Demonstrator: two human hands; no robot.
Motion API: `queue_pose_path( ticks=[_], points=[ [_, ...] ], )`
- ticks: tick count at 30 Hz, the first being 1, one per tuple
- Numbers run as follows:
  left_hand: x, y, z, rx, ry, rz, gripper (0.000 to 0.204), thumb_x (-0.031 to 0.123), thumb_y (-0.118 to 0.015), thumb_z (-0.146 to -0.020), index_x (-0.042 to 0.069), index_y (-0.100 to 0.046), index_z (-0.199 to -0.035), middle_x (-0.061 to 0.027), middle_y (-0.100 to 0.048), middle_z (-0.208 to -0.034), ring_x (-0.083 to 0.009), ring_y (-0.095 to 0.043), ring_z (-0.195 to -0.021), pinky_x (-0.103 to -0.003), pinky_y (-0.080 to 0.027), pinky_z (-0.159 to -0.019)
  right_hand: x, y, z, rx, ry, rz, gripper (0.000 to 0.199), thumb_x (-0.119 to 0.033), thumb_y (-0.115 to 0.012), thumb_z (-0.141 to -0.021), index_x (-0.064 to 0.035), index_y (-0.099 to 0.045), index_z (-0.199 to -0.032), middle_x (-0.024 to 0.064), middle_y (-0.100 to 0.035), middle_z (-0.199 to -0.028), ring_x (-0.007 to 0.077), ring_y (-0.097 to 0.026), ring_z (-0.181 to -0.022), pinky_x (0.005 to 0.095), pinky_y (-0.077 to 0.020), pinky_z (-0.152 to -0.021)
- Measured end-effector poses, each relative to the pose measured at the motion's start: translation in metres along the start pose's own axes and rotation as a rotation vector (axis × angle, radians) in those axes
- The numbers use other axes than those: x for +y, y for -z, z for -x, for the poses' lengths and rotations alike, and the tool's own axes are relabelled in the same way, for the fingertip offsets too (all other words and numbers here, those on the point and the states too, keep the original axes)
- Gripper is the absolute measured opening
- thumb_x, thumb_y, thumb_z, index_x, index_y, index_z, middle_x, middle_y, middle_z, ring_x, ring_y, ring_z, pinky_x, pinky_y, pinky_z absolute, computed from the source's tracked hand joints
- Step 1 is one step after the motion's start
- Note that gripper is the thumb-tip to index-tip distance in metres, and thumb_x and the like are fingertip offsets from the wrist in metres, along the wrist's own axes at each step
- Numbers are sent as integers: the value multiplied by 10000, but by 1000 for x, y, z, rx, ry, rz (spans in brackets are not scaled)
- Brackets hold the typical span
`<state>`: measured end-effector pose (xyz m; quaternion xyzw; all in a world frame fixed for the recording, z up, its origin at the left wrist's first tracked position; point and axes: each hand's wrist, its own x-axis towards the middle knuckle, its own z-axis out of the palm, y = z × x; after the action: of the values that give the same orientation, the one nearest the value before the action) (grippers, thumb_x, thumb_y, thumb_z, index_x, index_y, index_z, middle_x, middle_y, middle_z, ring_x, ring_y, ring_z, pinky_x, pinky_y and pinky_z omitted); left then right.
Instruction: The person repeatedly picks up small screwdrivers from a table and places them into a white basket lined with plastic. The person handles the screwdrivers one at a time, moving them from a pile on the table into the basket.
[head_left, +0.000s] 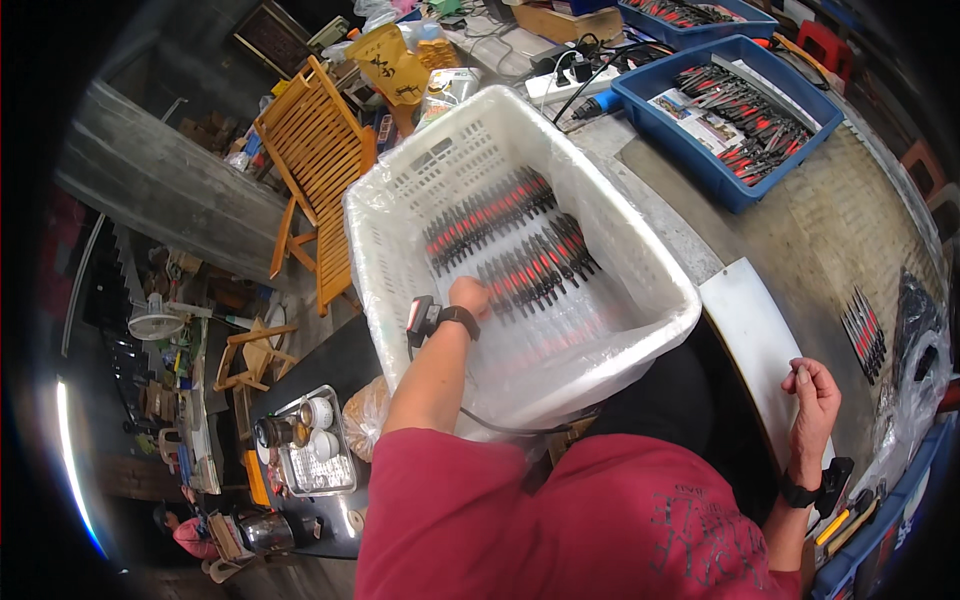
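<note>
A white perforated crate point(410, 180) lined with clear plastic film stands in front of me. In it lie two rows of slim black-and-red tools, a far row point(490, 215) and a nearer row point(540, 268), side by side. My left hand point(468, 297) is inside the crate at the left end of the nearer row, its fingers curled downward; what they hold, if anything, is hidden. Over the right-hand worktop my right hand point(815, 395) has thumb and fingertips pressed together with nothing visible in them. Beyond it, several pointed black-and-red tools point(862, 335) lie in a small group.
A blue tub point(735, 190) of similar tools sits on the workbench, with another blue tub point(700, 30) behind. A white board point(755, 325) lies by the crate's right side. At left are a folding wooden chair point(315, 165) and a metal tray with cups point(325, 485).
</note>
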<state>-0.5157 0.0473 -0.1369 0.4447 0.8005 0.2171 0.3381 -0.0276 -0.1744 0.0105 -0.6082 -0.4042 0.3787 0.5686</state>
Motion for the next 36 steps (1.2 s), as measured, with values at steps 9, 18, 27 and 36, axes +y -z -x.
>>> queue_pose_path(
  ticks=[9, 18, 27, 36],
  points=[
    [41, 26, 12, -33, -108, -52, 92, -12, -488, -704, -16, -574, -671, -77, -506, -539, -167, -513, -415, -302, -437, -367, -7, 28, -3, 108, 46, 28, 160, -111, -498, -852, 24, -570, -900, 22, -536, -707, 81, -492, -661, 198, -379, -614],
    [184, 51, 86, -182, -342, 743, 158, 127, -566, -786, 51, -515, -916, -2, -463, -619, -65, -419, -477, -173, -318, -390, -9, 115, -23, 410, 239, 185, 194, -124, -510, -848, 35, -566, -943, 30, -560, -775, 101, -533, -699, 223, -432, -644],
    [254, 33, 201, -485, -714, 648, 178, 146, -541, -839, 30, -503, -970, -10, -501, -676, -48, -445, -496, -149, -348, -415, 6, 184, -58, 632, 228, 718, 187, -145, -530, -794, 23, -597, -840, 103, -600, -710, 153, -572, -661, 257, -436, -592],
    [258, 11, 226, -572, -708, 572, 131, 96, -531, -831, 22, -514, -937, -16, -515, -664, -48, -443, -495, -160, -363, -428, 30, 184, -94, 466, 158, 1226, 177, -137, -467, -766, -36, -611, -787, 120, -599, -838, 337, -511, -834, 459, -406, -686]
  ],
)
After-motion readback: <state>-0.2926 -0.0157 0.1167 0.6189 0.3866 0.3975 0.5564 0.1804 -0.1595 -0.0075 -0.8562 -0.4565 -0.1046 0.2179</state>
